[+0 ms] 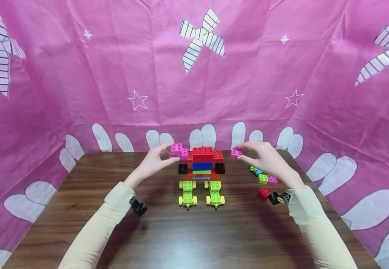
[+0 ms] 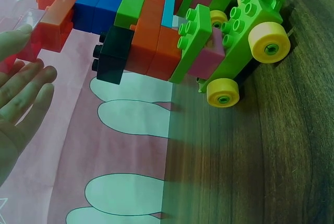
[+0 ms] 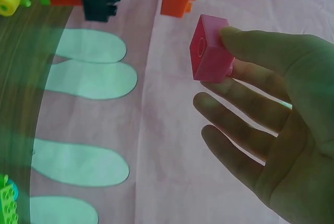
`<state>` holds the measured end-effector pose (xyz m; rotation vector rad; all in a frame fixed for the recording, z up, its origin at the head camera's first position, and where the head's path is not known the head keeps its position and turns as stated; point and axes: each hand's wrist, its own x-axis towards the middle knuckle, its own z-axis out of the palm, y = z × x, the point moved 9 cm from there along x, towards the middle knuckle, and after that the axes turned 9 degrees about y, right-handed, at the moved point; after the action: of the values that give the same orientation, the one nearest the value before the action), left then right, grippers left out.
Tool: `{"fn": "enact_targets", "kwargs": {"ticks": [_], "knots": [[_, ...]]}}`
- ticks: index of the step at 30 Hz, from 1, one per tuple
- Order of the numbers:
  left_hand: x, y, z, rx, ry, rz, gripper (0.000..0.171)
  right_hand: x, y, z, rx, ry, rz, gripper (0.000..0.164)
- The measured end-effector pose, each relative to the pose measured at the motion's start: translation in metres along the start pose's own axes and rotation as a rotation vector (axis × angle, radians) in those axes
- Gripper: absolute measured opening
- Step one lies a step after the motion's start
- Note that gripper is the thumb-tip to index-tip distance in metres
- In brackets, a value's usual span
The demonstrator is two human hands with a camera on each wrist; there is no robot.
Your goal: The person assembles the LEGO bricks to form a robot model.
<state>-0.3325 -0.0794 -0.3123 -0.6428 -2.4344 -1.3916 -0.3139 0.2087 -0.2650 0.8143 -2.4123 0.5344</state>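
A blocky figure of toy building bricks stands on the table, with red bricks [image 1: 202, 151] at its top and a blue brick [image 1: 202, 166] below. Black bricks [image 2: 114, 57] stick out at its sides. Under it are two lime green wheeled bases [image 1: 215, 198] with yellow wheels. My left hand [image 1: 154, 160] pinches stepped pink bricks [image 1: 177, 148] between thumb and fingers, right at the left end of the red bricks. Over on the right, my right hand [image 1: 265, 156] pinches a pink brick [image 3: 213, 51] between thumb and fingertips, a small gap away from the red bricks.
Right of the figure lie a loose red brick [image 1: 264, 192], a lime green brick [image 1: 263, 179], a pink brick [image 1: 272, 180] and a small green and blue piece [image 1: 257, 171]. A pink patterned cloth [image 1: 241, 74] hangs behind the brown wooden table [image 1: 147, 243] and along its sides.
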Motion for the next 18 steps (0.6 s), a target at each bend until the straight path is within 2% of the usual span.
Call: {"fn": "enact_targets", "kwargs": {"ticks": [4,7,12,18], "knots": [[0.0,0.001,-0.001,0.001,0.004,0.005,0.049,0.007,-0.008,0.003,0.04,0.008,-0.033,0.035],[-0.003,0.013,-0.003,-0.005,-0.003,0.011,0.047,0.01,-0.012,0.006,0.05,-0.003,-0.036,0.034],[-0.004,0.013,-0.002,-0.007,-0.006,0.012,0.047,0.014,-0.016,0.013,0.045,-0.021,-0.035,0.033],[-0.004,0.014,-0.003,-0.009,-0.008,0.005,0.047,0.017,-0.02,0.016,0.051,-0.005,-0.055,0.034]]}}
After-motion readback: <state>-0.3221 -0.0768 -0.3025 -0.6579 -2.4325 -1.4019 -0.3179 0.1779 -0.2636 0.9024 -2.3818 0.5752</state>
